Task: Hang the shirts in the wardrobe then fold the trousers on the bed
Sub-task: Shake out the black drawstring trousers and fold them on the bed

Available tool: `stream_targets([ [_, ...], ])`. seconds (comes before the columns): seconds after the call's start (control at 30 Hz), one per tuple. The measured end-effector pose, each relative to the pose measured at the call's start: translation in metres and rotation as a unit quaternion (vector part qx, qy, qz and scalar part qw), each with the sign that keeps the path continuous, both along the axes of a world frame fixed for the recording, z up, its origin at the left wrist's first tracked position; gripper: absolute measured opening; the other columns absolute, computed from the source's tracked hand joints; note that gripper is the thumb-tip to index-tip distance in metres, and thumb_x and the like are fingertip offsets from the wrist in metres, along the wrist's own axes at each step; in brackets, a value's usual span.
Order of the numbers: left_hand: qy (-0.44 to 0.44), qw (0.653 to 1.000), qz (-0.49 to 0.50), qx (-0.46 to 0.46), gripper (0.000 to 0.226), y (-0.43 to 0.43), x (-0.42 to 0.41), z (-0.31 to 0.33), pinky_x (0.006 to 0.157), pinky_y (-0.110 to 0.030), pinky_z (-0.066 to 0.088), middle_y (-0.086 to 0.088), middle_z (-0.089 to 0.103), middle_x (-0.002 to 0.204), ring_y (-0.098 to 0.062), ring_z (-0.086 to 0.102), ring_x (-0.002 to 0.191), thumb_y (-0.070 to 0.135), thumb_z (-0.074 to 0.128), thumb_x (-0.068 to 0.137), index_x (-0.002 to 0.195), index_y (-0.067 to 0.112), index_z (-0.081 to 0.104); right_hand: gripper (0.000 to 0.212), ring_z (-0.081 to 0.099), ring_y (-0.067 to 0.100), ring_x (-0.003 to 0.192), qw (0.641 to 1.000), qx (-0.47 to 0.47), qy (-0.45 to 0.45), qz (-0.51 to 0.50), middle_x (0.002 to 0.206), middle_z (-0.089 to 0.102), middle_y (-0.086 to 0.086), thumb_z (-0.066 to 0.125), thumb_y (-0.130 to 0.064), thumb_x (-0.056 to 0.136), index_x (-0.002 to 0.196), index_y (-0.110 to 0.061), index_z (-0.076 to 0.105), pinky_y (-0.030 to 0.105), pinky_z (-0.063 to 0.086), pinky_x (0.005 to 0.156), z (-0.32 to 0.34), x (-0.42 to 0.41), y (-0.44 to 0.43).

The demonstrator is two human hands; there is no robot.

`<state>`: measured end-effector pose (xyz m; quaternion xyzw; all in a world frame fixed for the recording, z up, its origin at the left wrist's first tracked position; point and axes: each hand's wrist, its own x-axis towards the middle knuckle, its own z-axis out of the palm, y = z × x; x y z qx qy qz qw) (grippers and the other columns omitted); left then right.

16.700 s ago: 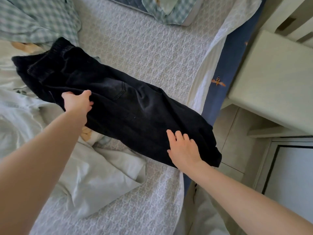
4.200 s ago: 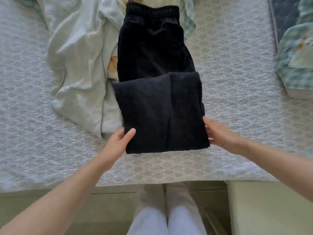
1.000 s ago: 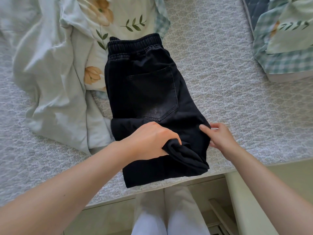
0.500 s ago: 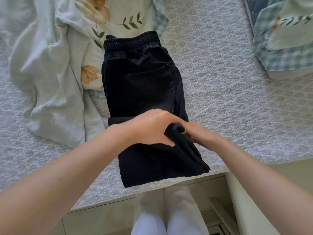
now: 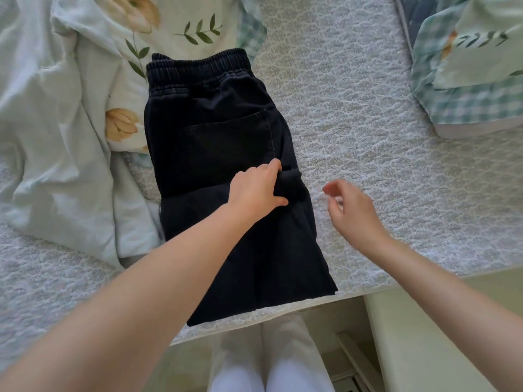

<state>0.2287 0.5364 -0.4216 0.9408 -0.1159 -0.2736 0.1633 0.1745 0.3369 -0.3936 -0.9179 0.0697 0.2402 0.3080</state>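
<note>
Black trousers lie folded on the bed, waistband far from me and the folded leg part reaching the near edge. My left hand rests on the middle of the trousers, with thumb and fingers closed around a bunched fold of cloth at their right edge. Just to the right of the trousers, my right hand hovers over the bedcover with its fingers loosely apart and nothing in it. No shirts or wardrobe are in view.
A crumpled pale green quilt with a flowered patch lies left of the trousers and partly under them. A checked pillow sits far right. A pale cabinet top stands at the near right, beside my white-trousered legs.
My right hand has let go of the bunched cloth and drawn away to the right. My left hand has stayed on the fold, which now lies flatter.
</note>
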Motion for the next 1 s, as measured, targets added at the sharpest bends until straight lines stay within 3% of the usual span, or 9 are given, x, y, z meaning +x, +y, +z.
stream_targets([
  [0.07, -0.059, 0.998, -0.009, 0.011, 0.073, 0.006, -0.004, -0.003, 0.082, -0.036, 0.046, 0.001, 0.055, 0.119, -0.022, 0.056, 0.102, 0.056, 0.077, 0.073, 0.129, 0.021, 0.046, 0.041, 0.048, 0.026, 0.127, 0.96, -0.043, -0.173, 0.216, 0.134, 0.053, 0.011, 0.044, 0.005, 0.091, 0.129, -0.007, 0.054, 0.043, 0.042, 0.106, -0.001, -0.009, -0.003],
  [0.17, -0.199, 0.977, -0.074, 0.018, 0.076, 0.029, -0.017, -0.002, 0.094, -0.04, 0.045, -0.007, 0.051, 0.134, -0.028, 0.052, 0.116, 0.043, 0.079, 0.074, 0.137, 0.015, 0.048, 0.066, 0.018, 0.032, 0.147, 0.806, -0.119, -0.24, 0.529, 0.158, 0.025, 0.014, 0.045, 0.003, 0.088, 0.15, -0.011, 0.032, 0.047, 0.021, 0.118, -0.011, -0.013, -0.008],
  [0.27, -0.269, 0.946, -0.178, 0.01, 0.061, 0.069, -0.041, -0.006, 0.113, -0.048, 0.034, -0.011, 0.045, 0.146, -0.032, 0.042, 0.136, 0.014, 0.063, 0.085, 0.143, 0.012, 0.044, 0.094, 0.006, 0.033, 0.149, 0.716, -0.187, -0.244, 0.627, 0.162, 0.008, 0.012, 0.059, 0.005, 0.076, 0.155, -0.019, 0.014, 0.052, 0.013, 0.118, -0.023, 0.001, -0.011],
  [0.43, -0.218, 0.895, -0.379, 0.091, 0.065, 0.15, -0.076, -0.011, 0.119, -0.052, 0.019, -0.006, 0.028, 0.16, -0.033, 0.022, 0.148, 0.004, 0.041, 0.09, 0.153, 0.015, 0.032, 0.097, 0.001, 0.035, 0.148, 0.622, -0.218, -0.29, 0.694, 0.163, 0.0, 0.012, 0.03, 0.013, 0.074, 0.155, -0.029, -0.002, 0.056, 0.004, 0.119, -0.037, 0.032, -0.011],
  [0.6, -0.185, 0.865, -0.445, 0.14, 0.076, 0.198, -0.073, -0.005, 0.119, -0.055, 0.01, -0.005, 0.008, 0.165, -0.032, 0.007, 0.151, 0.003, 0.033, 0.085, 0.157, 0.018, 0.016, 0.091, 0.007, 0.033, 0.148, 0.621, -0.193, -0.272, 0.709, 0.162, 0.009, 0.01, 0.041, 0.0, 0.078, 0.155, -0.03, 0.003, 0.057, 0.005, 0.118, -0.043, 0.054, 0.002],
  [0.73, -0.174, 0.866, -0.449, 0.134, 0.084, 0.2, -0.062, -0.006, 0.119, -0.058, 0.008, -0.005, 0.002, 0.166, -0.032, 0.001, 0.152, 0.003, 0.029, 0.079, 0.158, 0.022, 0.007, 0.089, 0.011, 0.03, 0.149, 0.638, -0.168, -0.23, 0.716, 0.162, 0.013, 0.008, 0.059, -0.022, 0.083, 0.155, -0.032, 0.008, 0.056, 0.009, 0.118, -0.043, 0.067, 0.009],
  [0.8, -0.175, 0.87, -0.442, 0.132, 0.088, 0.193, -0.055, -0.012, 0.12, -0.058, 0.007, -0.006, 0.001, 0.166, -0.034, 0.0, 0.151, 0.002, 0.039, 0.081, 0.158, 0.025, 0.002, 0.091, 0.011, 0.029, 0.149, 0.641, -0.167, -0.214, 0.718, 0.162, 0.012, 0.007, 0.062, -0.03, 0.082, 0.155, -0.032, 0.008, 0.056, 0.009, 0.118, -0.042, 0.068, 0.01],
  [0.9, -0.178, 0.88, -0.42, 0.128, 0.095, 0.185, -0.05, -0.019, 0.12, -0.058, 0.011, -0.008, 0.003, 0.165, -0.036, 0.001, 0.151, 0.011, 0.06, 0.085, 0.158, 0.026, 0.001, 0.089, 0.011, 0.03, 0.149, 0.654, -0.165, -0.212, 0.707, 0.162, 0.012, 0.007, 0.061, -0.022, 0.083, 0.155, -0.032, 0.009, 0.056, 0.011, 0.118, -0.039, 0.066, 0.011],
  [1.0, -0.168, 0.89, -0.403, 0.129, 0.089, 0.183, -0.057, -0.017, 0.119, -0.058, 0.012, -0.009, 0.007, 0.165, -0.037, 0.004, 0.15, 0.013, 0.055, 0.087, 0.158, 0.025, 0.004, 0.084, 0.012, 0.03, 0.148, 0.668, -0.173, -0.203, 0.695, 0.162, 0.013, 0.008, 0.054, -0.022, 0.084, 0.155, -0.031, 0.011, 0.056, 0.012, 0.118, -0.034, 0.061, 0.011],
])
